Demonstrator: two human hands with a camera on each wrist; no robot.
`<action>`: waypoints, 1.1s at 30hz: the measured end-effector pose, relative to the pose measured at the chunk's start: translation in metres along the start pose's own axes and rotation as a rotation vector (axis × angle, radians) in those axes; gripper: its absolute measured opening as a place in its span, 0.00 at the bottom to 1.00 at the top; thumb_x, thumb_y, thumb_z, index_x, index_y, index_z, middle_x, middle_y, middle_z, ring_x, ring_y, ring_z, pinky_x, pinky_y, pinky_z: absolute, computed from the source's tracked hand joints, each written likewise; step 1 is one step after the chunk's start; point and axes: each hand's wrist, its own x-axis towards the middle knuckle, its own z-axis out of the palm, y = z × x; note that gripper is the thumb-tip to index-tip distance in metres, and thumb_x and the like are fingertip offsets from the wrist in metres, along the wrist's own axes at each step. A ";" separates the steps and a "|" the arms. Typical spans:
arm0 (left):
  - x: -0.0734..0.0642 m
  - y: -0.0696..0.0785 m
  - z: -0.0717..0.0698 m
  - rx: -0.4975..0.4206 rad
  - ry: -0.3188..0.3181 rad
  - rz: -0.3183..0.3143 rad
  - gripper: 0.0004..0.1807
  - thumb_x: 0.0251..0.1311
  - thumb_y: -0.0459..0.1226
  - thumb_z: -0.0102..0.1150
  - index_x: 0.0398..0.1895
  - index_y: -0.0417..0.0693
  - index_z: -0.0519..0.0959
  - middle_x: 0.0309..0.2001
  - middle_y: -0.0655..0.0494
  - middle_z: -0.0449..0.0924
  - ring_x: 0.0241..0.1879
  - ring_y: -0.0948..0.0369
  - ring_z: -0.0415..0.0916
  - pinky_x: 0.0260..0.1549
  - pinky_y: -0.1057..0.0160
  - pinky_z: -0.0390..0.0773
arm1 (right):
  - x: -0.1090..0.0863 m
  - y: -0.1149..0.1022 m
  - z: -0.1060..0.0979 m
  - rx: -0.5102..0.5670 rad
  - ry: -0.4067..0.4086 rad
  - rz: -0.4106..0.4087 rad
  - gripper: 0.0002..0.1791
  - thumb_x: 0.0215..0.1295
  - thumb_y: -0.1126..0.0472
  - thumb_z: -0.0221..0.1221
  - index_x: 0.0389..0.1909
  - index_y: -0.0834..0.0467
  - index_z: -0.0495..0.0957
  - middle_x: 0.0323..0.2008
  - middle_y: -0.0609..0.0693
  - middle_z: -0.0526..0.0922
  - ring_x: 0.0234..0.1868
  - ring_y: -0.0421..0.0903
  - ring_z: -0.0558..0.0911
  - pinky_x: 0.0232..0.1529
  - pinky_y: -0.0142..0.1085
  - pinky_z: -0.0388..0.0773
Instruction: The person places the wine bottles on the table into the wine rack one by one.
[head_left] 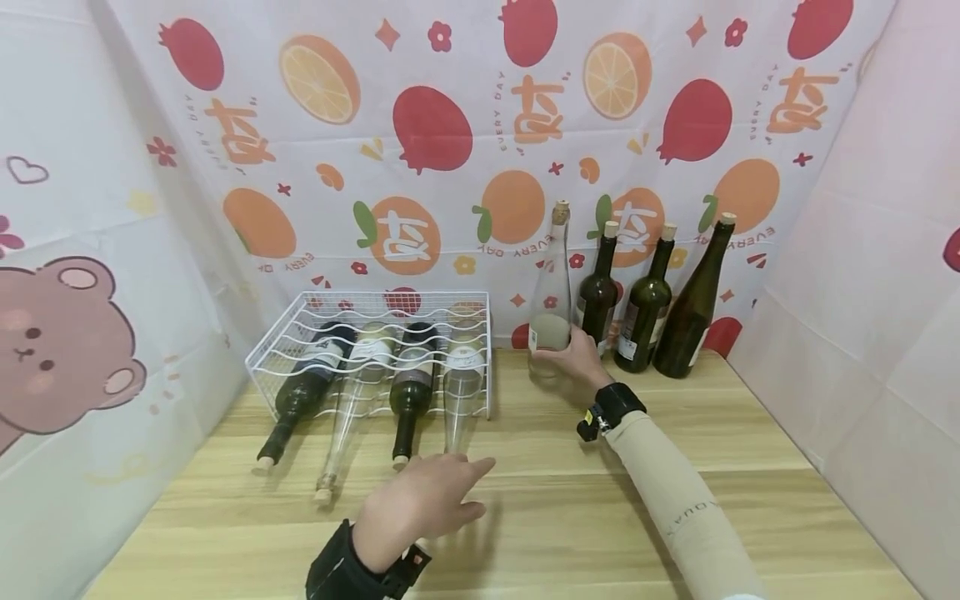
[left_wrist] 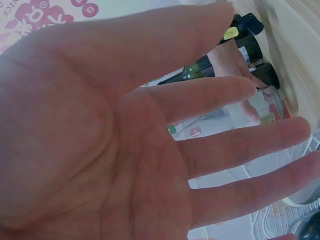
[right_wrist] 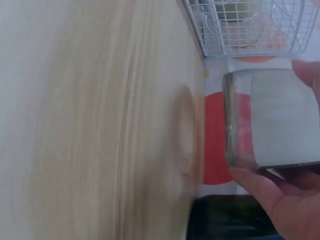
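My right hand grips a clear glass bottle around its lower body. The bottle is upright, corked and pale-labelled; in the right wrist view its base shows apart from the tabletop, with a shadow below. My left hand holds nothing, its fingers spread in the left wrist view. It hovers before a white wire rack, overlapping the neck end of a clear bottle lying there. Also lying in the rack are a dark bottle, another clear bottle and a second dark bottle, corks toward me.
Right of the gripped bottle stand three corked dark bottles: one close behind my hand, one in the middle and one at far right. A fruit-print curtain hangs behind the wooden table, with more cloth at both sides.
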 end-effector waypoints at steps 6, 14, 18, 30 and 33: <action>-0.001 0.000 0.000 0.000 -0.013 -0.001 0.33 0.64 0.45 0.69 0.73 0.53 0.73 0.59 0.47 0.83 0.56 0.47 0.82 0.50 0.42 0.82 | -0.008 -0.005 -0.007 -0.020 -0.016 -0.003 0.46 0.54 0.42 0.76 0.68 0.60 0.69 0.55 0.61 0.82 0.52 0.57 0.84 0.51 0.48 0.84; 0.000 -0.001 -0.002 -0.026 -0.030 -0.005 0.34 0.64 0.45 0.69 0.73 0.52 0.72 0.61 0.45 0.82 0.59 0.46 0.81 0.52 0.43 0.83 | -0.019 -0.012 -0.021 -0.138 -0.016 -0.072 0.43 0.53 0.43 0.76 0.63 0.64 0.72 0.53 0.63 0.83 0.50 0.58 0.84 0.50 0.49 0.83; 0.002 -0.001 -0.003 -0.037 -0.049 -0.007 0.34 0.64 0.45 0.69 0.74 0.53 0.71 0.62 0.45 0.82 0.60 0.47 0.80 0.53 0.44 0.82 | -0.028 -0.015 -0.031 -0.174 -0.031 -0.094 0.45 0.52 0.43 0.77 0.64 0.63 0.72 0.53 0.62 0.84 0.51 0.58 0.83 0.52 0.51 0.82; 0.001 0.003 -0.002 -0.030 -0.049 -0.002 0.34 0.65 0.44 0.69 0.74 0.52 0.71 0.63 0.45 0.82 0.62 0.48 0.80 0.57 0.47 0.81 | -0.062 -0.022 -0.055 -0.186 -0.049 -0.139 0.43 0.50 0.46 0.78 0.61 0.61 0.71 0.51 0.61 0.82 0.50 0.59 0.82 0.48 0.49 0.80; 0.000 0.002 -0.003 -0.034 -0.056 -0.016 0.34 0.66 0.44 0.68 0.74 0.52 0.71 0.64 0.46 0.81 0.64 0.48 0.78 0.61 0.47 0.79 | -0.072 -0.025 -0.062 -0.185 -0.058 -0.128 0.45 0.50 0.46 0.78 0.65 0.61 0.70 0.53 0.62 0.81 0.52 0.59 0.82 0.50 0.52 0.81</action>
